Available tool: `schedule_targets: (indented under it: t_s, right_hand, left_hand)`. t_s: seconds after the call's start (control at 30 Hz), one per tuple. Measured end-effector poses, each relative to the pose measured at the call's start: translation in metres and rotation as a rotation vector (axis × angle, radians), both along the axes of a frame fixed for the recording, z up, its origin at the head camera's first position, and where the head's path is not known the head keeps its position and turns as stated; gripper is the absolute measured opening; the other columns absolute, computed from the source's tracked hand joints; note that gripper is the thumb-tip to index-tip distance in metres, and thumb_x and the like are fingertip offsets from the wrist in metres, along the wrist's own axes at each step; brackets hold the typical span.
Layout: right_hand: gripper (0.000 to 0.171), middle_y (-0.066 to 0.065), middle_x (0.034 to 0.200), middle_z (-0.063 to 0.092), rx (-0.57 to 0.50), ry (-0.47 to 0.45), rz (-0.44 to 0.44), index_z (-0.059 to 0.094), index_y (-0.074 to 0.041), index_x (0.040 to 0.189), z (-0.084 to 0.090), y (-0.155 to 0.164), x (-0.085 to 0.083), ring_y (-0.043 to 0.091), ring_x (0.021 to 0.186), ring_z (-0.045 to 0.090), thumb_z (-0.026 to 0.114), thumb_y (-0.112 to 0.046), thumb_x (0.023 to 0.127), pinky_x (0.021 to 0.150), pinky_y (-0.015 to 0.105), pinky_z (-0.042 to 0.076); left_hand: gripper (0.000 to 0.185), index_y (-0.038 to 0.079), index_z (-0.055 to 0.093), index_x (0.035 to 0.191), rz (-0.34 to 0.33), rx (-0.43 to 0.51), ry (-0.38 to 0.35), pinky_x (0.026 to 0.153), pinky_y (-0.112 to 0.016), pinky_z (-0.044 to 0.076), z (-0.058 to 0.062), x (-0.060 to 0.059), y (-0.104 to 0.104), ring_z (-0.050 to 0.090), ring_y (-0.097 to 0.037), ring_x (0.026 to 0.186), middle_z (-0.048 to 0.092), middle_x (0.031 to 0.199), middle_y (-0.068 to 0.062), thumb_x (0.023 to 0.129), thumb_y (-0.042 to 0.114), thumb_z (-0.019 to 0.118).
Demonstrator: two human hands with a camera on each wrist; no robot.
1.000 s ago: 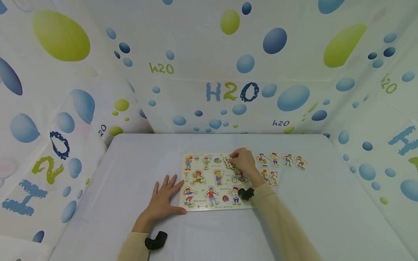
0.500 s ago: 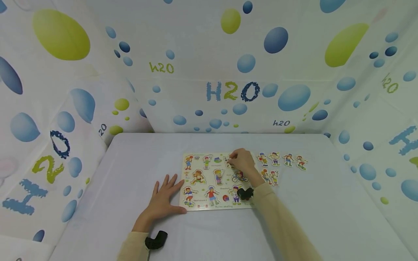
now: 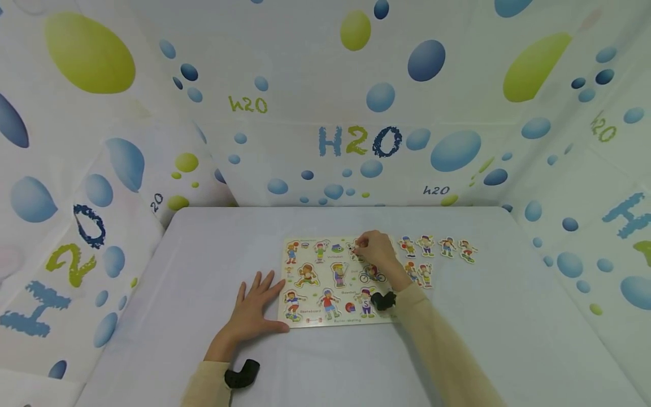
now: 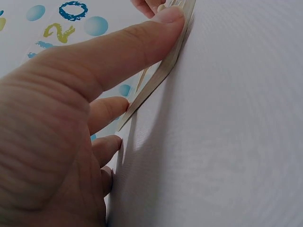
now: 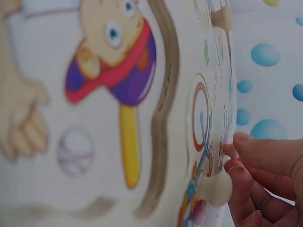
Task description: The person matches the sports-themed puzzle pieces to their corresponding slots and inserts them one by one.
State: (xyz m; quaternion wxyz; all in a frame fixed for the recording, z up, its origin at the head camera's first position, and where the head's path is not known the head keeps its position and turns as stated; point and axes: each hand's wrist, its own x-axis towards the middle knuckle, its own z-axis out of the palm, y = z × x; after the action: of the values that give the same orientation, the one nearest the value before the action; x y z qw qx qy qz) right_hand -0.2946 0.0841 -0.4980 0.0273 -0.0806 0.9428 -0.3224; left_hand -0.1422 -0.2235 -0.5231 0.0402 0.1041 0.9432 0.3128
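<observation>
My right hand (image 3: 378, 251) pinches a small cartoon-child puzzle piece (image 3: 351, 249) at the upper right of a pale wooden peg puzzle board (image 3: 366, 323); fingers hide much of the piece. In the right wrist view, thumb and fingertips meet close at the board's face, beyond a round wooden knob (image 5: 218, 188) and the cyclist piece (image 5: 201, 118). Spread along the board's left edge, my left hand (image 3: 256, 311) lies with straight fingers, its thumb at the near left corner. The left wrist view has that thumb (image 4: 165, 19) on the board's edge (image 4: 158, 78).
Right of the board lie several loose puzzle pieces in two rows, among them a skateboarder-like figure (image 3: 467, 251) at the far end and a figure (image 3: 426, 275) in the nearer row. A white cloth covers the table (image 3: 203, 243); a patterned curtain (image 3: 305, 85) stands behind.
The piece in my right hand was tilted over the board a second ago and now lies flatter against it. My left hand has stayed in place.
</observation>
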Motion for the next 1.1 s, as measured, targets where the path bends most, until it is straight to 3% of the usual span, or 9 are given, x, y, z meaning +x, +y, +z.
schedule_targets:
  t_s: [0.37,0.63,1.1]
  right_hand:
    - [0.024,0.012,0.090,0.071,-0.026,0.058,0.047,0.072,-0.003,0.108,0.014,0.015,0.009,0.023,0.077,0.065,0.072,-0.016,0.088,0.063,0.034,0.054]
    - [0.026,0.013,0.093,0.071,-0.019,0.023,-0.006,0.071,-0.002,0.109,0.024,0.027,0.016,0.026,0.080,0.065,0.072,-0.018,0.088,0.066,0.038,0.053]
    - [0.024,0.013,0.090,0.071,-0.051,0.059,-0.059,0.072,-0.001,0.107,0.022,0.072,0.026,0.026,0.082,0.066,0.073,-0.015,0.087,0.069,0.036,0.053]
  left_hand:
    - [0.106,0.011,0.045,0.146,-0.002,0.007,0.031,0.116,-0.067,-0.004,-0.003,0.001,-0.001,0.008,-0.047,0.149,0.026,0.159,-0.021,0.058,0.051,0.088]
    - [0.106,0.011,0.045,0.147,-0.003,0.012,0.013,0.116,-0.066,-0.005,-0.002,0.001,0.000,0.008,-0.046,0.149,0.025,0.160,-0.020,0.058,0.049,0.089]
    - [0.106,0.012,0.045,0.147,0.001,0.012,0.011,0.116,-0.066,-0.005,-0.002,0.000,0.000,0.007,-0.046,0.149,0.025,0.160,-0.019,0.058,0.049,0.089]
